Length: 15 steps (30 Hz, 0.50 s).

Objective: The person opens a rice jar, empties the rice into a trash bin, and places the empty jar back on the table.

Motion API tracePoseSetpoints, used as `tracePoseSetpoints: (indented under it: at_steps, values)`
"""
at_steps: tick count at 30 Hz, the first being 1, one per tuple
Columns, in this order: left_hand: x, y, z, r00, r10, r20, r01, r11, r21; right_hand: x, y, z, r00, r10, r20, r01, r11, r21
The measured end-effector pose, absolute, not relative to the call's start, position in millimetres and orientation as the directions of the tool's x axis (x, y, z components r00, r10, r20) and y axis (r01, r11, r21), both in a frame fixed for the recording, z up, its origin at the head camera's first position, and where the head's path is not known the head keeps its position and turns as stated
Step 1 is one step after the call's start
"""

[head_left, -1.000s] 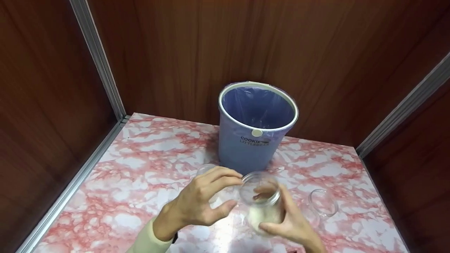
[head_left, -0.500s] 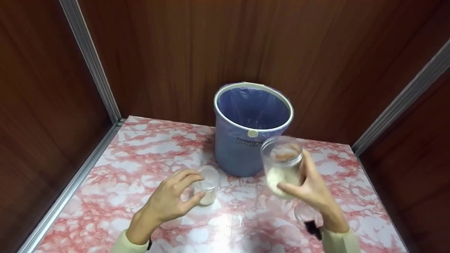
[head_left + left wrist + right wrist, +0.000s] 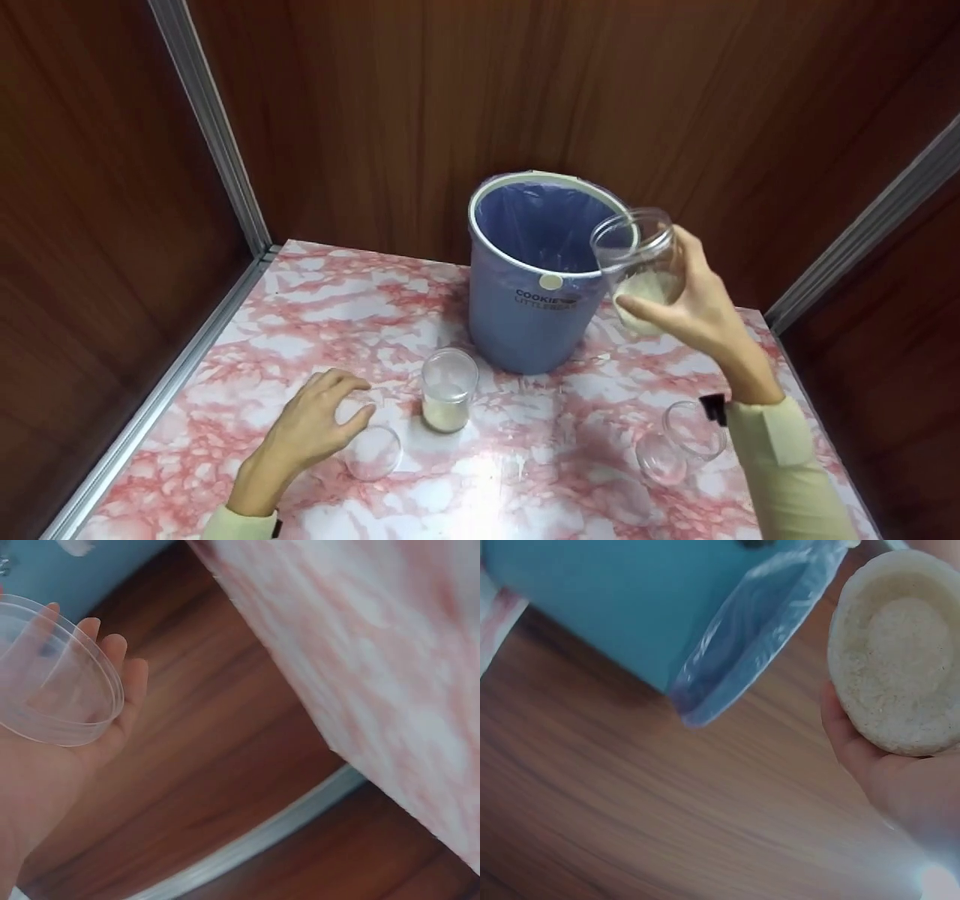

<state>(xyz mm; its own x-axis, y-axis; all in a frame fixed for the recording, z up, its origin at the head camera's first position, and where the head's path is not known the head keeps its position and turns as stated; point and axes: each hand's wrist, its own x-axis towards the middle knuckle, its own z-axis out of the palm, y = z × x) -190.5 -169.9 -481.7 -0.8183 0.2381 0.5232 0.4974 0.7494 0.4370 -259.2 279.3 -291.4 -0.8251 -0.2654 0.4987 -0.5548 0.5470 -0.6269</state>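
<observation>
My right hand (image 3: pixel 697 300) grips a clear jar (image 3: pixel 634 255), raised beside the bin's right rim and tilted toward it. Pale, grainy contents fill its lower part, and its base (image 3: pixel 907 652) shows in the right wrist view. Low over the table at the left, my left hand (image 3: pixel 311 416) holds a clear round lid (image 3: pixel 60 675) between thumb and fingers; its fingers show through the plastic in the left wrist view. A smaller clear jar (image 3: pixel 448 386) with a pale layer at the bottom stands upright between the hands.
The blue bin (image 3: pixel 525 330), lined with a thin bag, stands at the back against the wooden wall (image 3: pixel 360 112). A clear disc (image 3: pixel 375 452) lies near my left hand. Two more clear round pieces, one a ring (image 3: pixel 694 431), lie at the right of the marbled table (image 3: pixel 300 315).
My right hand has carried the jar up and right from the table's middle to the bin's rim. My left hand has drawn back left, away from the jars.
</observation>
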Motion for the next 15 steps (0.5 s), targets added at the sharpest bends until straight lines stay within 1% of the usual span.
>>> tracePoseSetpoints:
  at_steps: [3, 6, 10, 15]
  values:
    - [-192, -180, -494, -0.846, 0.224, 0.483, 0.456, 0.773, 0.440, -275, 289, -294, -0.837, -0.250, 0.486, -0.527, 0.607, -0.595]
    - [-194, -189, -504, -0.878, 0.209, 0.430, 0.409, 0.795, 0.448, -282, 294, -291, -0.846, -0.253, 0.469, -0.508, 0.650, -0.565]
    - [-194, -199, -516, -0.923, 0.177, 0.341, 0.329, 0.823, 0.463, -291, 296, -285, -0.846, -0.273, 0.459, -0.505, 0.687, -0.522]
    - [-195, -205, -527, -0.961, 0.157, 0.227, 0.248, 0.854, 0.457, -301, 300, -280, -0.831, -0.323, 0.453, -0.529, 0.710, -0.465]
